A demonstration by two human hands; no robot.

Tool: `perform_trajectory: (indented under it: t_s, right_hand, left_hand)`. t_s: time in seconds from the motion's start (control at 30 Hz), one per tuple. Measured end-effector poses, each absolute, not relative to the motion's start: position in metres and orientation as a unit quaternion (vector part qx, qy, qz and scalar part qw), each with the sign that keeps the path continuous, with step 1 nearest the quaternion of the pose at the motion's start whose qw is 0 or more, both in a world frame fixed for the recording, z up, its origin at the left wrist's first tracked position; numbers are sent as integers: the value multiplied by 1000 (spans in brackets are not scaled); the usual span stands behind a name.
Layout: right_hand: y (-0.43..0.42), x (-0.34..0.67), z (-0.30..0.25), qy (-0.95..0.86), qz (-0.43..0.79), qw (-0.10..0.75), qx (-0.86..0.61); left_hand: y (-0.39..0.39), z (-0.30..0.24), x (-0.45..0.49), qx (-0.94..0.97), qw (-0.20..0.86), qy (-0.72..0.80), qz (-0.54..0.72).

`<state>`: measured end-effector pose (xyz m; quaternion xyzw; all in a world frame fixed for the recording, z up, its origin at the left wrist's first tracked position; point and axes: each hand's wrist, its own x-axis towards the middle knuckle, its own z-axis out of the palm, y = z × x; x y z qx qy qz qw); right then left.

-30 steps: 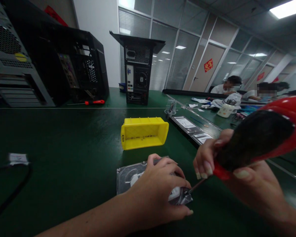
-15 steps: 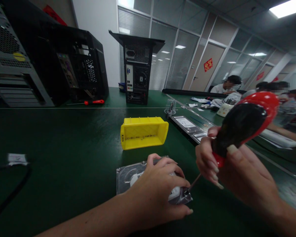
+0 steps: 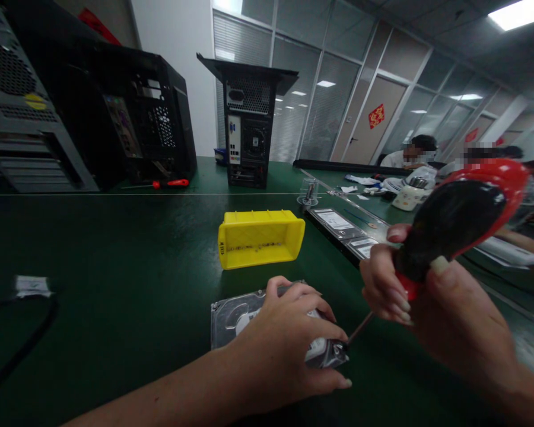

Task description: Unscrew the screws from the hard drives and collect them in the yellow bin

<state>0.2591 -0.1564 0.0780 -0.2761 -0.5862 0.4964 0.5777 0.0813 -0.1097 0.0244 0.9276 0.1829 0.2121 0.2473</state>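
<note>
A silver hard drive (image 3: pixel 231 317) lies on the green table, partly covered by my left hand (image 3: pixel 293 335). My left fingers curl over its top and far side, with the thumb along the near edge. My right hand (image 3: pixel 420 296) is wrapped round the thick red and black handle of a screwdriver (image 3: pixel 456 222). The screwdriver slants down to the left, its thin shaft reaching the drive's right corner beside my left fingertips. Whether the tip sits in a screw there is too small to tell. Just behind the drive, a yellow bin (image 3: pixel 262 258) holds several small dark screws.
More hard drives (image 3: pixel 333 222) lie in a row at right, near a clear cup (image 3: pixel 309 193). Computer cases (image 3: pixel 249 130) stand along the back, with another red screwdriver (image 3: pixel 171 183) before them. A cable (image 3: pixel 31 287) lies at left. People sit at the far right.
My right hand and the screwdriver have shifted to the right, and the shaft's tip has moved slightly to the right at the drive's corner. My left hand stays on the drive.
</note>
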Motion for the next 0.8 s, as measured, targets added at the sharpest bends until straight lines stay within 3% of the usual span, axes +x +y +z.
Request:
perform_trajectory:
  t_s: [0.17, 0.53, 0.8]
  right_hand:
    - [-155, 262, 85, -572, 465, 615, -278]
    - [-156, 271, 84, -582, 506, 590, -239]
    - [-157, 275, 82, -592, 513, 579, -228]
  left_hand:
    - [-102, 20, 86, 924, 250, 154, 244]
    - [-100, 36, 88, 978, 41, -9, 204]
    - [-107, 33, 92, 974, -31, -30, 223]
